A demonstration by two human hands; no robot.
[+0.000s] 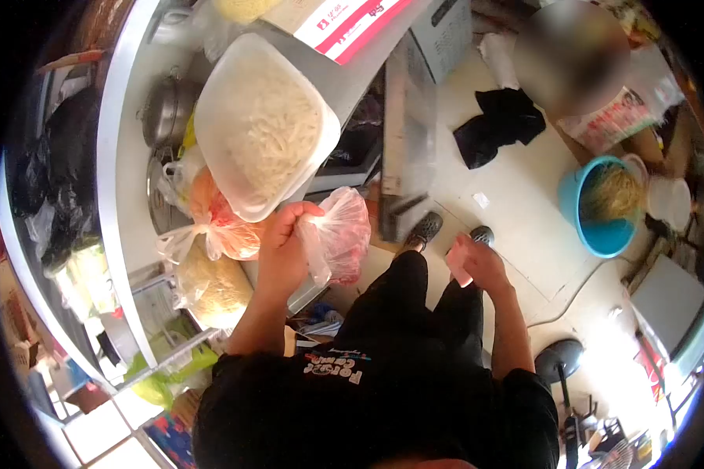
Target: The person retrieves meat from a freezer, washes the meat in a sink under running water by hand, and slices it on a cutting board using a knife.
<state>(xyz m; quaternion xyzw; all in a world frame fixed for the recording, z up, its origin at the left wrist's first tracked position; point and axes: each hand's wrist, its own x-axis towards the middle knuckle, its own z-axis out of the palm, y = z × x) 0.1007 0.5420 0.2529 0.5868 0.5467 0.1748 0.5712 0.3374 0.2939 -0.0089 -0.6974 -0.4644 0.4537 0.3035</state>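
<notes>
My left hand is closed round the gathered neck of a clear plastic bag with pink-red contents, held up beside the shelf. Just above that hand stands a translucent white tub of pale strips. Left of it sit a knotted bag with orange contents and a bag of yellowish food. My right hand hangs over my legs, its fingers closed round a small pink object that I cannot make out clearly.
A blue bucket with yellowish strands stands on the floor at the right. A black cloth or bag lies on the tiles. A white and pink box rests on the counter. Metal pots are at the left.
</notes>
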